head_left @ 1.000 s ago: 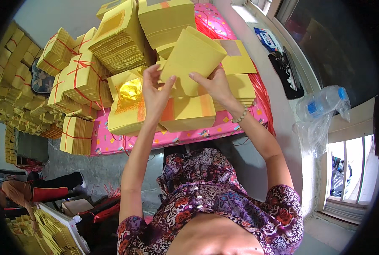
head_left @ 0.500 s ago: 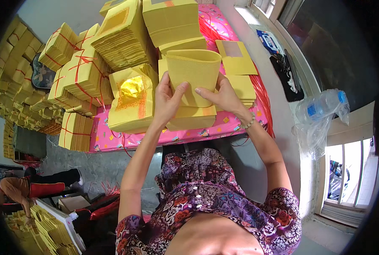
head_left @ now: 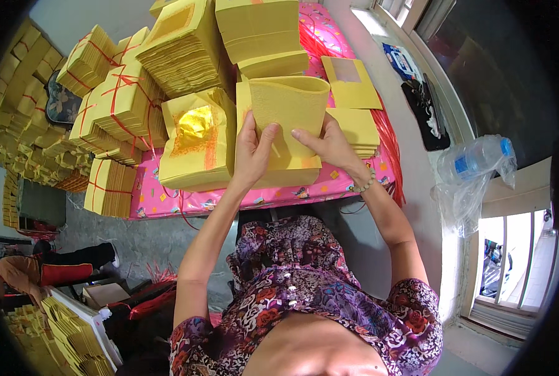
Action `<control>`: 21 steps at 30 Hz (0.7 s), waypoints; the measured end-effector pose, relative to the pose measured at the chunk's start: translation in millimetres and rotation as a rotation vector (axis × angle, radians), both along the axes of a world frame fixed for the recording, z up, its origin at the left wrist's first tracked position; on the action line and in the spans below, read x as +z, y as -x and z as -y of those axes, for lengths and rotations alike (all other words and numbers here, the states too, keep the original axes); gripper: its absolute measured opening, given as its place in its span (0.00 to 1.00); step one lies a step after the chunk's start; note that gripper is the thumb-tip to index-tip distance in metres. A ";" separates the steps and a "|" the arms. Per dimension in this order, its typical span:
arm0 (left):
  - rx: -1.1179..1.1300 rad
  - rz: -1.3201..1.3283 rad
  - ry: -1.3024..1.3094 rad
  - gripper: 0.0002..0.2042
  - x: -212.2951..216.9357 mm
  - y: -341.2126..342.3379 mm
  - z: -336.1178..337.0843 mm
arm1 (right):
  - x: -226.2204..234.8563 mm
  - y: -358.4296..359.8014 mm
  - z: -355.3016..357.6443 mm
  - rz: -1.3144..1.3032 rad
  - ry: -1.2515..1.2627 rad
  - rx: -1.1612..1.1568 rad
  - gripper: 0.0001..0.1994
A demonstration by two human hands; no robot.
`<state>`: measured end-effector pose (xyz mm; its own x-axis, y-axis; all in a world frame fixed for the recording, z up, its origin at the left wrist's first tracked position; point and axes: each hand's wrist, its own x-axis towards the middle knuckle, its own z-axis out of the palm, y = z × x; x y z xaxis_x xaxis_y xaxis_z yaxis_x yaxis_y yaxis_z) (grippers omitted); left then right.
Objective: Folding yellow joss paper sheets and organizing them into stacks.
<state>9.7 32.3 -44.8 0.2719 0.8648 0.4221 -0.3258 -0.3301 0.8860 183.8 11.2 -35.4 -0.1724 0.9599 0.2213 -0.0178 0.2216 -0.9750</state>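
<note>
Between my two hands a folded wad of yellow paper sheets (head_left: 290, 106) stands upright, its top edge bowed into a narrow loop. My left hand (head_left: 255, 150) is closed on its left side, thumb on the near face. On the other side my right hand (head_left: 325, 143) grips it with the thumb in front; the other fingers are mostly hidden behind. Just below and behind lies a stack of yellow paper (head_left: 285, 177). Left of it sits a yellow paper stack with a gold foil square (head_left: 195, 125) on top.
Red-tied yellow bundles (head_left: 126, 103) and tall stacks (head_left: 182, 53) crowd the pink-covered table (head_left: 217, 202). Red strips (head_left: 387, 150) hang at its right edge. A plastic bottle (head_left: 476, 158) lies on the right ledge. Another person (head_left: 22, 276) works at lower left.
The folded paper wad has dipped slightly, and its top loop looks narrower. Both hands keep their hold on it. The view has shifted a little.
</note>
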 end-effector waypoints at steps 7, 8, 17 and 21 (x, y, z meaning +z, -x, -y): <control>0.024 0.007 -0.008 0.19 -3.5 -1.3 -0.7 | 0.6 2.6 -0.4 -0.021 -0.040 -0.009 0.24; 0.026 0.007 -0.007 0.19 -2.3 -0.6 -0.9 | -0.5 3.3 -0.5 -0.020 -0.053 -0.023 0.23; 0.055 -0.022 -0.013 0.19 -2.5 -1.6 2.0 | -8.6 -0.7 -0.4 0.014 -0.045 -0.022 0.21; 0.018 0.010 0.015 0.20 -1.1 -0.4 1.9 | -4.9 -1.2 0.8 0.034 -0.051 -0.035 0.21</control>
<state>10.2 30.3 -45.9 0.2520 0.8759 0.4115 -0.3289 -0.3224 0.8876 185.0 10.4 -40.3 -0.1471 0.9532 0.2641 0.0241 0.2704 -0.9624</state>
